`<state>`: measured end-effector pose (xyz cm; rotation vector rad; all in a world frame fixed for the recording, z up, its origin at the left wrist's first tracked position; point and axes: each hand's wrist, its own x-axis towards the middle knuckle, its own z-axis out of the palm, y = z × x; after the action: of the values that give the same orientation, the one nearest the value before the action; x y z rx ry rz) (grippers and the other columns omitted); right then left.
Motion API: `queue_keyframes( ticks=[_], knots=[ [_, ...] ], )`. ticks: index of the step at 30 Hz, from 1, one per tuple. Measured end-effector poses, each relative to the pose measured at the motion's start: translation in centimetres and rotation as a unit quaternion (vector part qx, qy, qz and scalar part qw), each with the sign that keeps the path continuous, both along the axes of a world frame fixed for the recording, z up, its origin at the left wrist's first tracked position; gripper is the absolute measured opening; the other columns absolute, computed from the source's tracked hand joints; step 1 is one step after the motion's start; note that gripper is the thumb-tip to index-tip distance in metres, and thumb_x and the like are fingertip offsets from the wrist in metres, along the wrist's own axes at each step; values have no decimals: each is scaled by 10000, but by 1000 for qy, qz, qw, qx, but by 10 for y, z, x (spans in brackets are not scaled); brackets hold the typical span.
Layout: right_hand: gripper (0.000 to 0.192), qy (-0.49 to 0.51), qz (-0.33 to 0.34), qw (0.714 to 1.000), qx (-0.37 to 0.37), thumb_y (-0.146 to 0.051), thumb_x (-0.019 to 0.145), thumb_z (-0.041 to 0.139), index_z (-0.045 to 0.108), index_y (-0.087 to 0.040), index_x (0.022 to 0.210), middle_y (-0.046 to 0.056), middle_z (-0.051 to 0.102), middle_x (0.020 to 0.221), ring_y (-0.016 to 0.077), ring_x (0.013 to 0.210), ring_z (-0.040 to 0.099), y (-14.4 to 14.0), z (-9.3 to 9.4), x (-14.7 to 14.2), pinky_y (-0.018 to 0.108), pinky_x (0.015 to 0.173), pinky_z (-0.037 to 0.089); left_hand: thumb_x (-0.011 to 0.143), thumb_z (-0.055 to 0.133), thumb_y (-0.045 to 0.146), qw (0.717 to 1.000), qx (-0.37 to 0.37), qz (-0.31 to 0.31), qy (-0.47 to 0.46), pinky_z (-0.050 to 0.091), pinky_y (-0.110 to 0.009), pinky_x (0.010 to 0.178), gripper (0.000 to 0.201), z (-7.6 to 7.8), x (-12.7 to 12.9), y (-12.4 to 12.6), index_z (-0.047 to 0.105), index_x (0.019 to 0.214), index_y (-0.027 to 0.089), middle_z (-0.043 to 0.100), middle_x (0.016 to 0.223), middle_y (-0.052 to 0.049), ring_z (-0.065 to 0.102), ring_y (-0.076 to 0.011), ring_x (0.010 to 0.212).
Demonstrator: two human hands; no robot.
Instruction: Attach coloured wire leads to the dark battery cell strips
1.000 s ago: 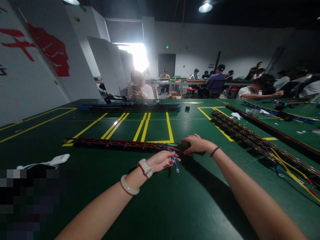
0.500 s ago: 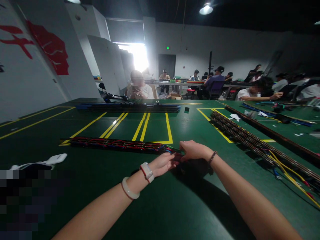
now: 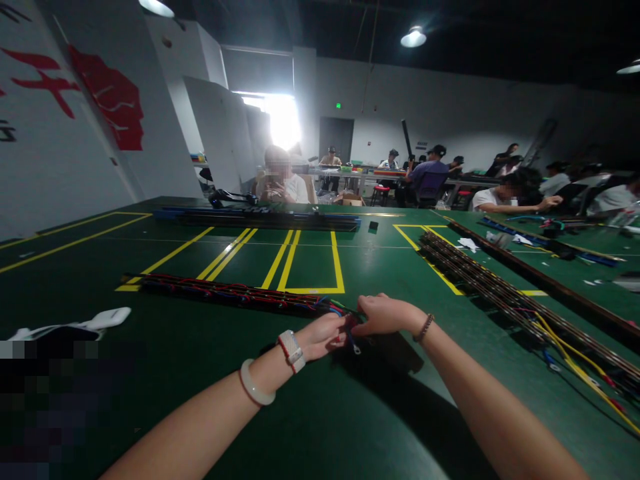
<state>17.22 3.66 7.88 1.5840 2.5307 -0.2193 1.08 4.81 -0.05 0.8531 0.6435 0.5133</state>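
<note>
A long dark strip [image 3: 225, 291] wired with red and blue leads lies across the green table [image 3: 320, 413]. My left hand [image 3: 324, 337] and my right hand [image 3: 384, 315] meet at its right end. Both pinch the loose wire ends [image 3: 345, 313] that fan out there. A blue lead with a ring terminal [image 3: 354, 348] hangs below my left fingers. My left wrist carries a watch and a pale bangle, my right a dark bead bracelet.
More long strips with yellow wires [image 3: 505, 293] run along the right. A blue and black bar [image 3: 260, 217] lies at the far edge. A white object [image 3: 100, 320] rests at the left. Several people sit at tables behind.
My right hand has pulled back from the strip's end toward my left hand, and the two now work the wire ends together. The view has tipped slightly.
</note>
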Motion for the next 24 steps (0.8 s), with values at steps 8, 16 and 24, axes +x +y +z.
queue_keyframes(
  ticks=[8,16,24],
  knots=[
    [218,66,0,998,-25,-306,833,531,675,-215,969,56,706,926,181,778,646,22,-6,17,241,608,419,928,382,217,997,-60,-11,-49,189,-140,351,238,-9,-3,8,523,774,103,499,597,7,354,-13,371],
    [173,-21,-54,983,175,-227,839,551,717,-253,878,49,721,859,206,863,642,30,-24,13,430,999,278,925,419,327,997,-74,-11,-33,155,-150,316,256,-11,-6,12,521,840,108,469,527,43,311,-17,309],
    [229,-44,24,949,312,-142,865,492,702,-226,832,40,695,740,193,784,589,47,-52,19,459,1088,157,931,400,277,994,-102,-21,-46,241,-138,339,226,-5,-9,11,521,834,113,443,516,52,364,-28,342]
  ],
)
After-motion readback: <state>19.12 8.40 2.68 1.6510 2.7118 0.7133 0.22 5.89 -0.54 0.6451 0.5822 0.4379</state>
